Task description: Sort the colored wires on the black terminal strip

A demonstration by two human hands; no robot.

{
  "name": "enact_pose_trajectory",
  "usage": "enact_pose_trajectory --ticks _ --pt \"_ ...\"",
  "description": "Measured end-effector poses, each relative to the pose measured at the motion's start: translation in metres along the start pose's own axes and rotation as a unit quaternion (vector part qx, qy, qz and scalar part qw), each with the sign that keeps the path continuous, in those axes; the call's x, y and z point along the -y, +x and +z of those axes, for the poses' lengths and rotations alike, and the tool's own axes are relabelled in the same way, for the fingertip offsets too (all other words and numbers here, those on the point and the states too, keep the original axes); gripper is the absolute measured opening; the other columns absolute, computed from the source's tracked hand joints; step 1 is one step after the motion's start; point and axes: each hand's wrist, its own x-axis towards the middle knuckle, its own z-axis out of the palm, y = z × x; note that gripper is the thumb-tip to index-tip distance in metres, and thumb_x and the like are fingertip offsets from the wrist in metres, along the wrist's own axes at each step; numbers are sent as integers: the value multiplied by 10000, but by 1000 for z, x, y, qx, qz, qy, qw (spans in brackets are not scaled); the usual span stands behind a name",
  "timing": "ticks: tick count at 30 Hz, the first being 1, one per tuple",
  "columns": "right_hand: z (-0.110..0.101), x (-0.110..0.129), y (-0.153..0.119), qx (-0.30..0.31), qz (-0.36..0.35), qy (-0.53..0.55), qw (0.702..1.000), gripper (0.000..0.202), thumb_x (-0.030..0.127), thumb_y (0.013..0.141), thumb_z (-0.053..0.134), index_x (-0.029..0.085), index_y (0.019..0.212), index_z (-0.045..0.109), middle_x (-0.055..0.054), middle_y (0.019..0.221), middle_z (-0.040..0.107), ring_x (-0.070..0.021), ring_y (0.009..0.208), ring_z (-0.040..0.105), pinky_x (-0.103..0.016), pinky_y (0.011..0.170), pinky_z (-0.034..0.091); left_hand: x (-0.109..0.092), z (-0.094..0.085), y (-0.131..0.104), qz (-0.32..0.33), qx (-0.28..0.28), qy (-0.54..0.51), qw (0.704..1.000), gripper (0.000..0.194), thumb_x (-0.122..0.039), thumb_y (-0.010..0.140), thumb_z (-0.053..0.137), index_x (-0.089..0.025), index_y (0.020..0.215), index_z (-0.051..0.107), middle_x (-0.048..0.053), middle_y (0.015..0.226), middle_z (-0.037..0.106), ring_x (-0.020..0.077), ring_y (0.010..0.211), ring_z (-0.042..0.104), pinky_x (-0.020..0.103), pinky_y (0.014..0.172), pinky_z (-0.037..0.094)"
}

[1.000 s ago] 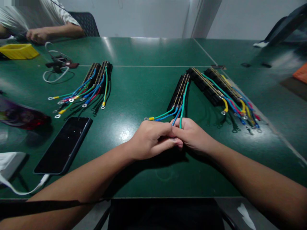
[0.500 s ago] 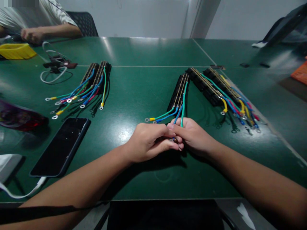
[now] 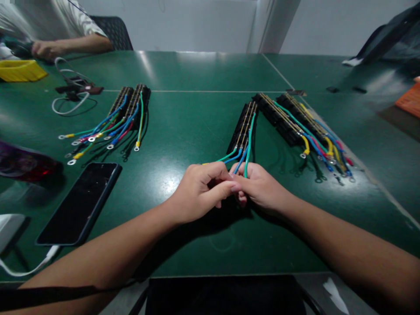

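My left hand [image 3: 205,192] and my right hand [image 3: 264,186] meet at the front of a black terminal strip [image 3: 236,124] with brass-coloured bars. From the strip a green wire [image 3: 248,146] and a blue wire [image 3: 242,159] run down into the closed fingers of my right hand. My left hand is closed too, thumb against forefinger, touching the right fingertips at the wires. Another green wire [image 3: 227,156] and a second blue wire pass behind the left fingers. The wire ends between my hands are hidden.
Two wired strips [image 3: 277,116] lie to the right, and a similar pair [image 3: 134,103] to the left. A phone [image 3: 78,203] on a white cable, a bottle [image 3: 26,162] and a yellow bin [image 3: 22,71] are further left. Across the table sits a person [image 3: 52,26].
My left hand has shifted its fingers up over the wires, covering the ring terminals that showed before. My right hand keeps nearly the same place. The person opposite moved a hand slightly.
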Motion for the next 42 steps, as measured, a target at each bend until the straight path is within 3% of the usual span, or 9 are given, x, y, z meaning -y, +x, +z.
enact_pose_trajectory --ticks 4,8,19,28,36,42 --pt "-1 4 -1 21 -1 -5 1000 400 527 822 660 166 712 526 45 465 501 -70 372 442 -171 367 326 1 4 -2 31 7 -37 999 86 -214 870 652 -156 898 595 -51 605 658 50 431 587 121 401 435" --pt "-2 6 -2 26 0 -20 999 397 509 834 651 160 679 539 33 467 508 -73 375 448 -179 365 312 2 6 -3 51 -25 -5 998 118 -240 853 681 -154 829 603 -55 555 634 48 403 565 128 391 405" --pt "1 2 0 16 -14 -53 998 307 390 799 663 173 650 506 45 455 491 -80 370 459 -178 359 360 -1 7 1 -94 1 -97 991 277 -352 909 608 -169 732 497 -70 417 534 59 329 490 129 344 327" --pt "-1 5 -3 39 14 -23 999 312 398 817 653 158 671 518 42 480 499 -66 381 457 -164 366 358 -4 1 -1 -57 47 -120 990 184 -258 886 638 -153 768 543 -63 495 582 48 388 540 115 384 406" --pt "0 2 -1 42 -27 -62 997 225 303 834 596 165 675 517 40 482 494 -74 389 459 -167 363 355 -3 5 2 -122 29 -137 983 285 -372 905 607 -172 741 487 -80 402 511 67 322 500 118 330 326" --pt "1 2 -1 51 -38 -80 995 211 286 838 574 161 674 529 28 497 510 -82 403 470 -169 360 352 -2 7 2 -112 18 -127 985 290 -362 898 621 -164 729 493 -73 414 525 59 335 510 112 345 340"
